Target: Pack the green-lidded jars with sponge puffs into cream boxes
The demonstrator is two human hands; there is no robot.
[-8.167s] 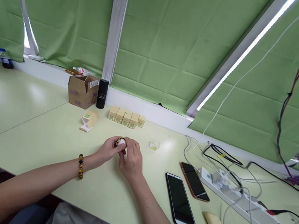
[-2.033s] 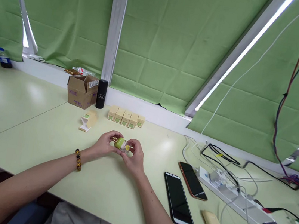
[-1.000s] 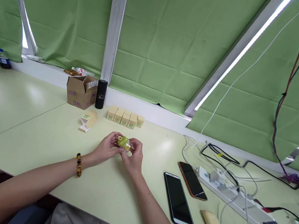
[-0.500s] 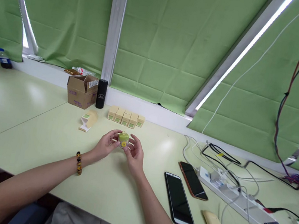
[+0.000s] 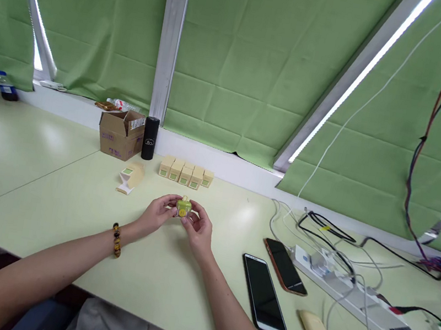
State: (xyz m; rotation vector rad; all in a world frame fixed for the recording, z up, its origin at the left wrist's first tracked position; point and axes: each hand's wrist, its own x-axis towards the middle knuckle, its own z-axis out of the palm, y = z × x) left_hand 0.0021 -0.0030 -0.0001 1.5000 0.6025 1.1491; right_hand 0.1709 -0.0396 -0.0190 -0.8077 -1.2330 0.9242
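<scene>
Between both hands, just above the table, is a small clear jar with a green lid and a yellow round mark on its front. My left hand grips it from the left with thumb and fingers, a beaded bracelet on that wrist. From the other side, my right hand holds it too, thumb at the lower front. The jar's back and sides are partly hidden by fingers. Beyond it stand several small cardboard boxes in a row. An opened, flattened small box lies to their left.
A cardboard carton and a black tumbler stand at the back left. On the right lie a white-edged phone, another phone, a cream case and a power strip with tangled cables. A bottle is far left.
The jar has turned slightly in my fingers, its lid knob and yellow mark now facing a little differently. Both hands stay in nearly the same place.
</scene>
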